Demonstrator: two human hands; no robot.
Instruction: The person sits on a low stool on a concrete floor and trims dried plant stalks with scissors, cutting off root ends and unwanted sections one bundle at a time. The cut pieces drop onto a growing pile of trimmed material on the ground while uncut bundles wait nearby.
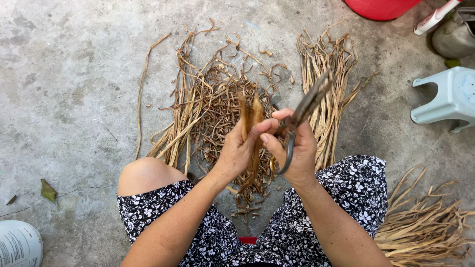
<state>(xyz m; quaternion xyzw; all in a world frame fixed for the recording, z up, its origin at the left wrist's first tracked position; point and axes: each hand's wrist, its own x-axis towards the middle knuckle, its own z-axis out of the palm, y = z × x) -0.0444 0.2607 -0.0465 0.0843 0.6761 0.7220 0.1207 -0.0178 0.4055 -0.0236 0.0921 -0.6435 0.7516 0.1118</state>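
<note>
Left hand [236, 151] clamped on a flat, dry brown stalk [251, 114]; right hand [296, 148] gripping dark metal scissors [306, 106].

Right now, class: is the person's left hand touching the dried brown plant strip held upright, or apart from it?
Touching. The head view shows the left hand with its fingers closed around the dried brown plant strip, no gap between them.

Single head-worn view, facing steeply down, close over the lap and both hands. It covers the concrete floor [64, 74] ahead of the knees. No second view overlaps.
</note>
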